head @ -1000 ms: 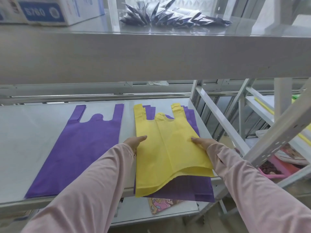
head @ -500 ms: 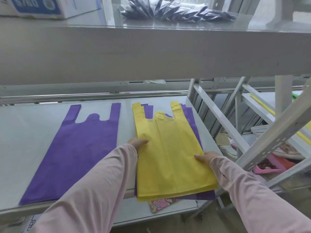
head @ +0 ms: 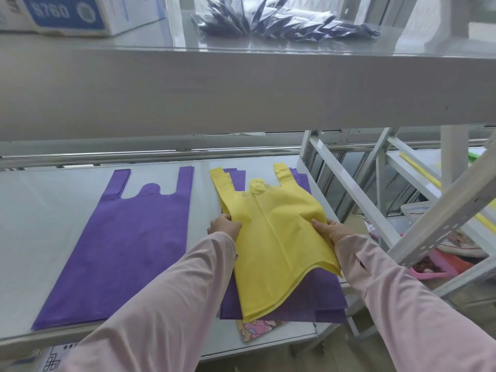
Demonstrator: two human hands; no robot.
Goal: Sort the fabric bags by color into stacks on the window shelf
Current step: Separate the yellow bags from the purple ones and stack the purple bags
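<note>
The yellow bags (head: 273, 237) lay on the right part of the window shelf (head: 40, 210), on top of a purple pile (head: 316, 299) whose edges showed around them. The left hand (head: 224, 228) gripped their left edge, its fingers (head: 226, 218) curled against the fabric. The right hand (head: 331, 230) gripped the right edge, thumb on top, remaining fingers hidden beneath. The near end of the yellow bags was raised and wavy. A second purple pile (head: 126, 245) lay flat to the left, apart. The upper shelf (head: 241, 87) carried a cardboard box (head: 80, 14) and dark packets (head: 281, 22).
</note>
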